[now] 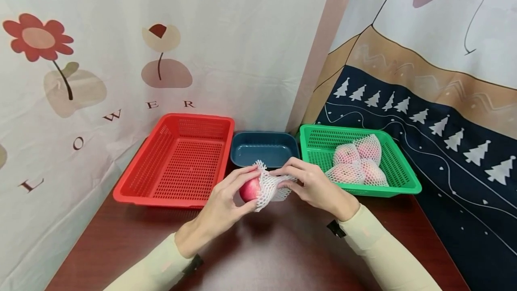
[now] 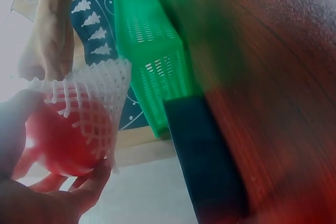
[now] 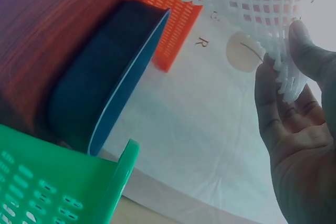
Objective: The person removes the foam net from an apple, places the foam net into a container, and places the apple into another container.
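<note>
My left hand (image 1: 220, 208) holds a red apple (image 1: 249, 189) with fingers and thumb curled round its bare side. A white foam net sleeve (image 1: 267, 190) covers the other side of the fruit. In the left wrist view, the net's (image 2: 97, 124) ragged edge lies across the apple (image 2: 63, 139), leaving much red skin bare. My right hand (image 1: 313, 185) pinches the gathered tail of the net. The right wrist view shows this tail (image 3: 286, 80) between thumb and fingers of the right hand (image 3: 302, 145). Both hands are above the table, in front of the blue tub.
A red plastic basket (image 1: 177, 196) stands at the left with nothing in it. A dark blue tub (image 1: 264, 137) sits in the middle. In the green basket (image 1: 397, 178) at the right lie several netted fruits (image 1: 357, 163). Printed cloth hangs behind the brown table (image 1: 282, 255).
</note>
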A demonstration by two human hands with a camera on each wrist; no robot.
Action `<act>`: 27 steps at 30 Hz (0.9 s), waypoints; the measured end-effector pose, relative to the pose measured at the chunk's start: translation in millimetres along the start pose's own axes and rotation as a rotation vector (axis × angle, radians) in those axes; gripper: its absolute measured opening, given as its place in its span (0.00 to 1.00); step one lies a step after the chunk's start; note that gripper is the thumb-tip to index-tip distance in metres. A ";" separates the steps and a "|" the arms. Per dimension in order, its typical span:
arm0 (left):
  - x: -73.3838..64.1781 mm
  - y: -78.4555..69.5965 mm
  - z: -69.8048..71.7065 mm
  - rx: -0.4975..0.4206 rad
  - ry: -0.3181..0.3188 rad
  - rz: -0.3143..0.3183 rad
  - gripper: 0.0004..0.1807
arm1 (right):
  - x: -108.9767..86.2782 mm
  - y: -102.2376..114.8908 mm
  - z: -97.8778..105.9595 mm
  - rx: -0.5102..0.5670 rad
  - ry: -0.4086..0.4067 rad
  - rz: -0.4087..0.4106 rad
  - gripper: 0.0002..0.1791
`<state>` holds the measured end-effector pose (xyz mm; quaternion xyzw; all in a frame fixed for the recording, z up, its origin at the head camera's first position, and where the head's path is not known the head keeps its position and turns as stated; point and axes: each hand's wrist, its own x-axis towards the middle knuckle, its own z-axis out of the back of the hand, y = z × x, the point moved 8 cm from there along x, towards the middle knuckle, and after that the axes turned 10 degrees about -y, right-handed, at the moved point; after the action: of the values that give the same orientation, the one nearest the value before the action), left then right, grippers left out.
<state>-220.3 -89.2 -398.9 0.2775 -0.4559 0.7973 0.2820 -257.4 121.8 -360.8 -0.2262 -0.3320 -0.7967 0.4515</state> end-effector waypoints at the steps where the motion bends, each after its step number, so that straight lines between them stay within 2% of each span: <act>1: 0.2 0.5 0.6 0.001 -0.003 0.002 0.42 | 0.1 -0.2 0.5 -0.001 0.001 -0.006 0.26; 11: -0.6 4.5 5.3 0.055 -0.015 0.021 0.39 | -0.9 -3.4 4.0 -0.003 0.034 -0.059 0.17; 20: -2.2 5.5 3.5 0.105 0.012 0.042 0.37 | -4.9 -10.4 4.6 -0.008 0.099 -0.149 0.17; 23: -1.7 5.9 2.4 0.111 0.019 0.028 0.37 | -5.2 -13.7 4.0 -0.014 0.129 -0.179 0.18; 27: -0.2 4.5 2.3 0.131 0.014 -0.021 0.36 | -3.8 -18.0 4.9 -0.033 0.154 -0.210 0.20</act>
<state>-222.9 -93.2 -400.6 0.2945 -0.3979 0.8243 0.2749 -270.9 134.3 -365.8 -0.1359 -0.3049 -0.8599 0.3862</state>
